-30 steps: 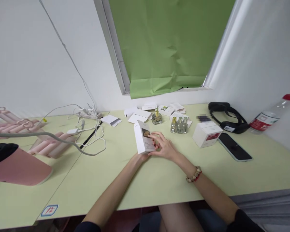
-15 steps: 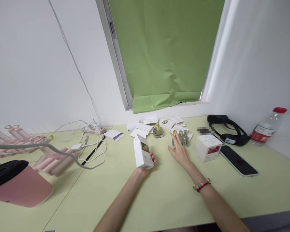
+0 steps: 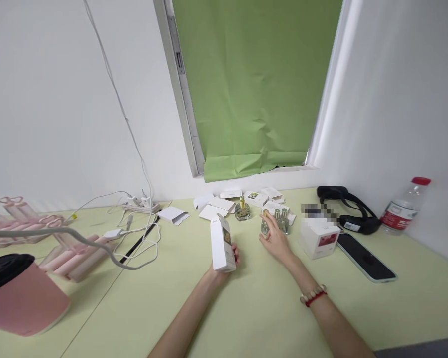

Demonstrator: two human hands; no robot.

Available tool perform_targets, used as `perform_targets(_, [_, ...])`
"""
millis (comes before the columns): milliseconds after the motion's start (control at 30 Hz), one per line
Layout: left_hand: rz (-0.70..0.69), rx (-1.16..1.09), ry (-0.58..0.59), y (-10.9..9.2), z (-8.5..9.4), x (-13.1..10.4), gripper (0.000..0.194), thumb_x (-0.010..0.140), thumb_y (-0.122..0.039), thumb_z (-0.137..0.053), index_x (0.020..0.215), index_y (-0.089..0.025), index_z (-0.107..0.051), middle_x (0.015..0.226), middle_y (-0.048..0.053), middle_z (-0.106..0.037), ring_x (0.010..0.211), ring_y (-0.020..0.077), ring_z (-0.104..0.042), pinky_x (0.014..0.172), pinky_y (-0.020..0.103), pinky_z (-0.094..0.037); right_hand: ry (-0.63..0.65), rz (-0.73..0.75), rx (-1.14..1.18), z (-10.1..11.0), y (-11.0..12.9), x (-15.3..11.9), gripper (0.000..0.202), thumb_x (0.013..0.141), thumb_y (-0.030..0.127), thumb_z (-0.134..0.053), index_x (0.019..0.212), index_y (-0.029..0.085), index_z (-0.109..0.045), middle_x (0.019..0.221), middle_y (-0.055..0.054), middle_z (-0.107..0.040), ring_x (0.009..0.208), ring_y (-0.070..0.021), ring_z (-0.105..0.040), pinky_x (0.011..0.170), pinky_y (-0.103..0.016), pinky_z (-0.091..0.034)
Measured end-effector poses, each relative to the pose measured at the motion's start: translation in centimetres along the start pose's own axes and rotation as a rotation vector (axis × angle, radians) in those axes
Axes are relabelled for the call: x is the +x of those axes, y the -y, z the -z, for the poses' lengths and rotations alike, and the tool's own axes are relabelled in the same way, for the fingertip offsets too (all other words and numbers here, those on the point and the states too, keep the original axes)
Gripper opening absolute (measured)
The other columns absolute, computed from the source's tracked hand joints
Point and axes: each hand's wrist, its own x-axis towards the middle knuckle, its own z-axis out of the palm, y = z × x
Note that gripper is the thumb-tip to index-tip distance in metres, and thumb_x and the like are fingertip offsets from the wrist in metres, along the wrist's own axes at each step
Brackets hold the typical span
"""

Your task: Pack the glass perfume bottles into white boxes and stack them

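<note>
A tall white box (image 3: 219, 244) with a dark picture on one side is in my left hand (image 3: 236, 254), whose fingers wrap round its right side. My right hand (image 3: 278, 241) reaches to a small glass bottle (image 3: 264, 227) with a gold cap, fingertips at the cap; whether they grip it is hard to tell. Just right of those fingers two more glass bottles (image 3: 284, 222) stand upright. A round, flat glass bottle (image 3: 242, 211) with a gold cap stands between my hands, farther back. Right of my right hand sits a white box with a red picture (image 3: 320, 237).
Flattened white cartons (image 3: 218, 206) lie along the back. At right are a phone (image 3: 366, 257), a black headset (image 3: 358, 221) and a water bottle (image 3: 399, 211). Cables (image 3: 157, 243), pink tubes (image 3: 80, 258) and a pink cup (image 3: 24, 298) occupy the left.
The view has shifted slightly. The small bottle by my right fingertips now stands slightly apart from the other two. My left hand still holds the tall white box, now turned a little.
</note>
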Motion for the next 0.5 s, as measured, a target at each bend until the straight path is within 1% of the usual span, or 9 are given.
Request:
perform_targets(100, [-0.033, 0.047, -0.009, 0.1, -0.2, 0.0, 0.017, 0.071, -0.026, -0.06, 0.075, -0.019, -0.046, 0.064, -0.002, -0.044, 0.054, 0.0107, -0.046, 0.043, 0.021, -0.04, 0.009, 0.011, -0.028, -0.2, 0.0, -0.1, 0.058, 0.075, 0.019, -0.048, 0.131, 0.028, -0.036, 0.144, -0.008, -0.028, 0.054, -0.0069, -0.054, 0.06, -0.029, -0.05])
perform_targets(267, [-0.079, 0.122, -0.035, -0.2, -0.9, -0.4, 0.015, 0.069, -0.022, -0.059, 0.072, -0.018, -0.045, 0.062, -0.001, -0.046, 0.051, 0.012, -0.047, 0.041, 0.023, -0.04, 0.007, 0.022, -0.001, -0.2, 0.4, -0.2, 0.054, 0.075, 0.018, -0.047, 0.128, 0.028, -0.039, 0.143, -0.007, -0.029, 0.056, -0.006, -0.055, 0.063, -0.028, -0.05])
perform_targets(467, [-0.036, 0.085, -0.027, -0.4, -1.1, -0.7, 0.015, 0.071, -0.025, -0.058, 0.077, -0.019, -0.046, 0.065, 0.0, -0.048, 0.053, 0.0125, -0.049, 0.043, 0.023, -0.042, 0.046, 0.04, -0.036, -0.7, 1.2, -0.6, 0.053, 0.075, 0.017, -0.05, 0.126, 0.029, -0.041, 0.145, -0.009, -0.023, 0.056, -0.0058, -0.055, 0.058, -0.028, -0.05])
perform_targets(500, [-0.028, 0.082, -0.024, -0.4, -1.1, -0.7, 0.015, 0.071, -0.026, -0.058, 0.077, -0.019, -0.046, 0.066, 0.0, -0.048, 0.054, 0.0125, -0.049, 0.044, 0.023, -0.042, 0.053, 0.044, -0.036, -0.8, 1.3, -0.7, 0.054, 0.075, 0.017, -0.05, 0.126, 0.029, -0.041, 0.144, -0.009, -0.023, 0.057, -0.0059, -0.055, 0.059, -0.028, -0.05])
